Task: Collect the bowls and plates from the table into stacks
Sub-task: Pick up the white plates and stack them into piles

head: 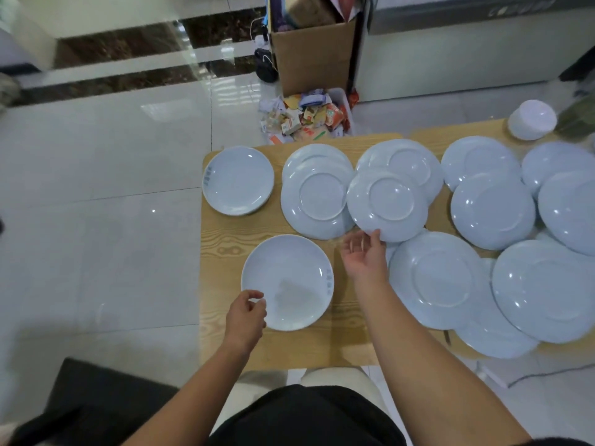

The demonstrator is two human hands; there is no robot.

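The upturned plate (pixel 388 204) and the upright plate (pixel 287 281) look like smooth white glazed ceramic, glossy enough to throw small highlights, and the stack of bowls (pixel 533 123) has the same white sheen. They lie on a table (pixel 225 249) of pale wood-look board with a printed grain and a dull satin finish, over a floor (pixel 112 156) of polished, mirror-bright tiles. The cardboard box (pixel 310 59) is matt brown, the wrappers (pixel 306 119) are crinkled paper and shiny film, and the shirt (pixel 306 416) is matt black cloth.

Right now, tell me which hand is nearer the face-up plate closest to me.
Left. The left hand is at the near-left rim of the face-up plate; the right hand is beyond its right edge, pinching an upside-down plate.
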